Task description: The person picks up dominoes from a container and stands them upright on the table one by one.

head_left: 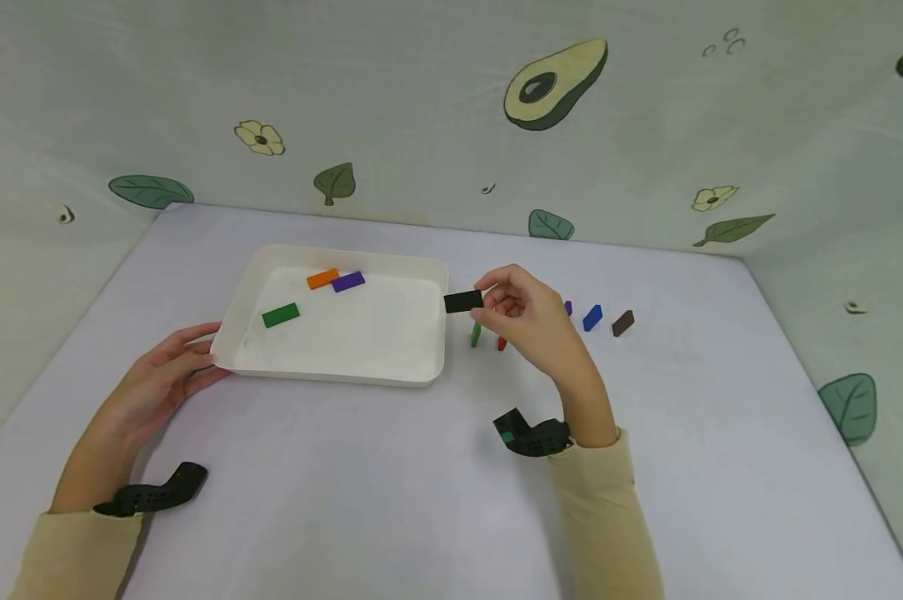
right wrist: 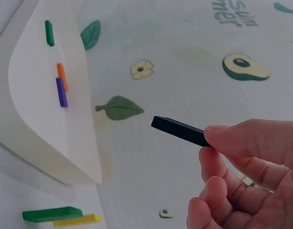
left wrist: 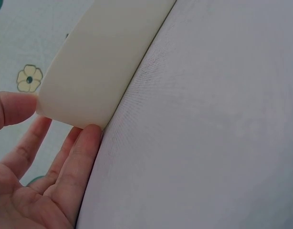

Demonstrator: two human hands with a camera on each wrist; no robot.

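My right hand (head_left: 522, 312) pinches a black rectangular block (right wrist: 180, 130) by one end between thumb and fingertips. The block is up in the air just off the right end of a white tray (head_left: 346, 350). My left hand (head_left: 168, 375) holds the tray's near left corner, with the thumb (left wrist: 15, 109) at the rim and fingertips along the lower edge. Inside the tray lie a green block (head_left: 281, 315), an orange block (head_left: 322, 278) and a purple block (head_left: 348, 282), the last two touching end to end.
Right of the tray, several thin blocks stand on edge on the white table (head_left: 331, 492): green (head_left: 476, 335), red (head_left: 501, 343), blue (head_left: 592, 317) and brown (head_left: 623, 323). A yellow block (right wrist: 79, 220) shows in the right wrist view. Patterned cloth (head_left: 421, 108) hangs behind the table.
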